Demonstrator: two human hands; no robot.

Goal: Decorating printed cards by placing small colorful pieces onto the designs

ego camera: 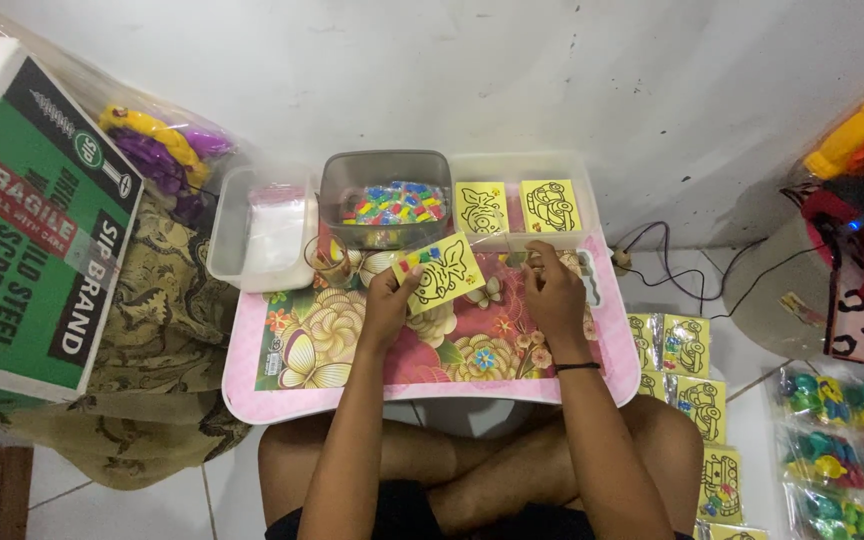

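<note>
Sitting cross-legged on the floor, lap tray across my knees. Far left: green-and-white cardboard box (32, 220), then a bag of purple and yellow toys (164, 150). On the tray's back edge, a clear tub (257, 228) with plastic sleeves, next a grey tub (385, 197) of small coloured pieces. My left hand (387, 300) has its fingers pinched shut on the left edge of a yellow picture card (442, 272), held tilted just above the flowered surface (352, 350). Card looks thin, light, bendy; judged best held by the edges, since a squeeze mid-sheet would crease it. My right hand (552, 290) rests on the surface just beside the card, fingers curled at something small; whether they hold it, cannot tell. Behind, two more yellow cards (517, 207) stand in a clear tray. Right: packed cards (687, 375) on the floor, cables, bagged toys (837, 440).
</note>
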